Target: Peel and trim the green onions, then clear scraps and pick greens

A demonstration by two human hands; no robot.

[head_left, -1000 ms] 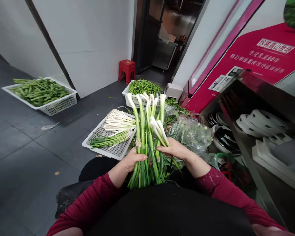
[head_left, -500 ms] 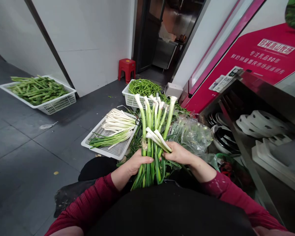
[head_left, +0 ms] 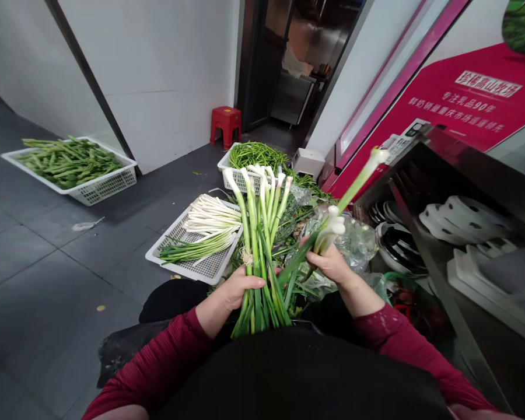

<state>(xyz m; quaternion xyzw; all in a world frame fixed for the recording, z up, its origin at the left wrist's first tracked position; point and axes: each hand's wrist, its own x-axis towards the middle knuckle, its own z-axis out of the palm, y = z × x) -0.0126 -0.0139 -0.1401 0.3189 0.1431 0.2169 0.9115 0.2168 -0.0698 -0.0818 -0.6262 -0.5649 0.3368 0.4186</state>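
Note:
My left hand (head_left: 241,287) is closed round the green stalks of a bunch of green onions (head_left: 259,224), white ends up, with the leaves hanging down toward my lap. To its right, my right hand (head_left: 328,261) grips a few separate green onions (head_left: 330,230). One of these sticks out long to the upper right; the others show short white ends above the fist. Their green leaves trail left toward the bunch. Beyond my left hand, a white tray (head_left: 207,271) holds a pile of white-stemmed green onions (head_left: 212,217) laid sideways.
A white basket of green stalks (head_left: 76,163) stands far left. Another basket of thin green stems (head_left: 256,156) is ahead, near a red stool (head_left: 226,125). Plastic bags (head_left: 359,242) and loose greens lie beyond my hands. A metal shelf (head_left: 437,256) with white containers stands right.
My right hand has moved right, away from the bunch, drawing a long green onion out with the short ones it held. The bunch in my left hand now leans slightly left.

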